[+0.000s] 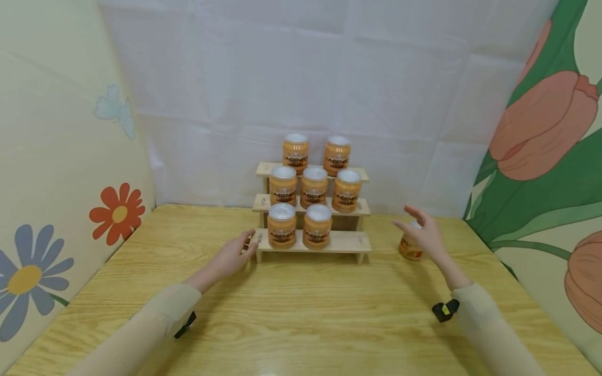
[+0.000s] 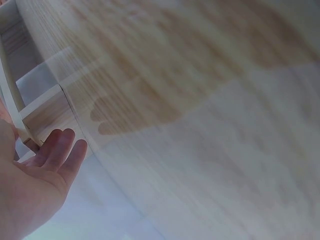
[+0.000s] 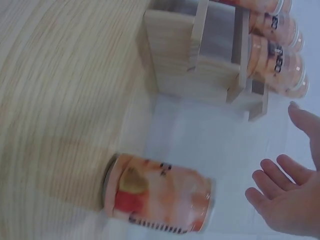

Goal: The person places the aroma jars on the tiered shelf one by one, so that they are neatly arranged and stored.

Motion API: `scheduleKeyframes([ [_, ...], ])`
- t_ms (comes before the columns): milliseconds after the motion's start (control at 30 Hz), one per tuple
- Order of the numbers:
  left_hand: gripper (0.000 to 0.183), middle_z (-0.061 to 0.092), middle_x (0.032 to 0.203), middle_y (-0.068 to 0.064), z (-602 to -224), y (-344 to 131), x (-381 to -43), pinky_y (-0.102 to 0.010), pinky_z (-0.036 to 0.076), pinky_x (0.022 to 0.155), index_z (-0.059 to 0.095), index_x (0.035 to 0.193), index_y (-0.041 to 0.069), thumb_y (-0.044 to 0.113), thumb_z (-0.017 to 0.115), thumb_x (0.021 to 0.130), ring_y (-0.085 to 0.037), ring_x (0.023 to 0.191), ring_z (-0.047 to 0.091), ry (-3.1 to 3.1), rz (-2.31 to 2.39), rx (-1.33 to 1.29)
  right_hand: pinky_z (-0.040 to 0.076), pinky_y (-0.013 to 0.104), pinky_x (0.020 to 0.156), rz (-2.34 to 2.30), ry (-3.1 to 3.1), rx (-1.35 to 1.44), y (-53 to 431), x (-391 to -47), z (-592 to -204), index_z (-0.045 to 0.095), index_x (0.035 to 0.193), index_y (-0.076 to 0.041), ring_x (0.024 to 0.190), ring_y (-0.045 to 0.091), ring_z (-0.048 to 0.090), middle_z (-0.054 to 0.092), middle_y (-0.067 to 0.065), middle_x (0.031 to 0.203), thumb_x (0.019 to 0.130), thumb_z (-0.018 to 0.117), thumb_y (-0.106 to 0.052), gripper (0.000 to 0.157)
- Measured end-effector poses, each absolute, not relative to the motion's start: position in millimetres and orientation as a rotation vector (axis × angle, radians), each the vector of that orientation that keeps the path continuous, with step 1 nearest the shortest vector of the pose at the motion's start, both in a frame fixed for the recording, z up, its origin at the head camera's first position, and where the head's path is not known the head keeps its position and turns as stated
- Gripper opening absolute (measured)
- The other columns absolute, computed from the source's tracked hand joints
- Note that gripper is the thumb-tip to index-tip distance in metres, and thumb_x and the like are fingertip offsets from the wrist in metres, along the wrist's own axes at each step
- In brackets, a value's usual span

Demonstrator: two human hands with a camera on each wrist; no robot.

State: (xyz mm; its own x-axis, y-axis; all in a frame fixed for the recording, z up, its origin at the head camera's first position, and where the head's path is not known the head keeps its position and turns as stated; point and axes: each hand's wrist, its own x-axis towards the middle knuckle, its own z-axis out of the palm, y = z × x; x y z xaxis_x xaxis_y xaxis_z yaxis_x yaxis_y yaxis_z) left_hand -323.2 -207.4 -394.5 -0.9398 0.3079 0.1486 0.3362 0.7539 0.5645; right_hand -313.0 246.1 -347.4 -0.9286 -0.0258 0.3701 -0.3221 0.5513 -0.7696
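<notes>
A three-step wooden rack (image 1: 343,241) stands on the table, bearing orange cans with pale tops: two on top, three in the middle and two on the lowest step, such as the front can (image 1: 282,227). At the left end of the lowest step is my left hand (image 1: 230,257), thumb and fingers apart, fingertips right at the plank's end (image 2: 30,135). My right hand (image 1: 427,235) hovers by a lone can (image 3: 160,195) on the table right of the rack. Its fingers are spread with nothing between them, and it partly covers that can in the head view.
The wood-grain table (image 1: 301,313) extends in front of the rack. A white cloth (image 1: 320,68) hangs behind it. Painted panels with flowers stand at both sides, the left panel (image 1: 56,156) and the right panel (image 1: 555,209).
</notes>
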Motion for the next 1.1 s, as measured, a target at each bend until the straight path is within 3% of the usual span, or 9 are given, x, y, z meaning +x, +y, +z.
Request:
scheduleKeyframes([
  [267, 0.055, 0.047, 0.131, -0.033, -393, -207, -323, -0.051, 0.048, 0.091, 0.026, 0.143, -0.008, 0.025, 0.04, 0.102, -0.042, 0.115, 0.053, -2.905, -0.959, -0.523, 0.028, 0.057, 0.108, 1.277, -2.515, 0.091, 270, -311, -351, 0.035, 0.143, 0.001, 0.136, 0.041, 0.028, 0.033, 0.024, 0.147, 0.087, 0.067, -0.038, 0.075],
  [400, 0.055, 0.048, 0.13, -0.032, -393, -209, -323, -0.051, 0.048, 0.093, 0.027, 0.143, -0.007, 0.026, 0.041, 0.102, -0.042, 0.115, 0.053, -2.896, -0.966, -0.526, 0.036, 0.057, 0.102, 1.168, -2.587, 0.024, 278, -313, -355, 0.036, 0.14, 0.007, 0.128, 0.047, 0.035, 0.035, 0.032, 0.142, 0.088, 0.065, -0.035, 0.073],
  [500, 0.056, 0.049, 0.13, -0.032, -394, -211, -324, -0.051, 0.048, 0.093, 0.028, 0.143, -0.006, 0.028, 0.042, 0.101, -0.042, 0.115, 0.054, -2.887, -0.983, -0.54, 0.047, 0.051, 0.088, 1.099, -2.653, -0.016, 282, -316, -359, 0.043, 0.131, 0.013, 0.113, 0.046, 0.047, 0.044, 0.035, 0.129, 0.088, 0.065, -0.033, 0.066],
  [600, 0.057, 0.049, 0.131, -0.032, -394, -213, -324, -0.05, 0.048, 0.093, 0.028, 0.143, -0.005, 0.03, 0.044, 0.101, -0.042, 0.114, 0.054, -2.878, -1.003, -0.557, 0.049, 0.041, 0.078, 1.091, -2.7, -0.067, 284, -319, -363, 0.045, 0.124, 0.016, 0.104, 0.041, 0.052, 0.049, 0.035, 0.121, 0.089, 0.064, -0.035, 0.065],
  [733, 0.059, 0.049, 0.13, -0.032, -393, -214, -322, -0.051, 0.047, 0.094, 0.029, 0.143, -0.006, 0.031, 0.045, 0.1, -0.043, 0.113, 0.055, -2.874, -1.014, -0.578, 0.049, 0.043, 0.083, 1.135, -2.716, -0.061, 288, -319, -365, 0.043, 0.129, 0.014, 0.11, 0.043, 0.05, 0.048, 0.034, 0.125, 0.09, 0.062, -0.036, 0.067],
  [967, 0.061, 0.049, 0.13, -0.032, -392, -214, -322, -0.052, 0.045, 0.096, 0.028, 0.143, -0.005, 0.034, 0.044, 0.1, -0.042, 0.114, 0.054, -2.886, -1.023, -0.558, 0.048, 0.051, 0.091, 1.182, -2.795, 0.234, 295, -322, -367, 0.041, 0.135, 0.01, 0.119, 0.048, 0.046, 0.044, 0.034, 0.132, 0.093, 0.058, -0.03, 0.06],
  [1100, 0.062, 0.049, 0.13, -0.032, -393, -213, -324, -0.051, 0.046, 0.095, 0.027, 0.144, -0.005, 0.036, 0.043, 0.1, -0.042, 0.114, 0.054, -2.9, -1.02, -0.558, 0.045, 0.054, 0.094, 1.209, -2.858, 0.318, 290, -318, -363, 0.032, 0.14, 0.012, 0.123, 0.052, 0.04, 0.036, 0.036, 0.138, 0.096, 0.055, -0.027, 0.063],
])
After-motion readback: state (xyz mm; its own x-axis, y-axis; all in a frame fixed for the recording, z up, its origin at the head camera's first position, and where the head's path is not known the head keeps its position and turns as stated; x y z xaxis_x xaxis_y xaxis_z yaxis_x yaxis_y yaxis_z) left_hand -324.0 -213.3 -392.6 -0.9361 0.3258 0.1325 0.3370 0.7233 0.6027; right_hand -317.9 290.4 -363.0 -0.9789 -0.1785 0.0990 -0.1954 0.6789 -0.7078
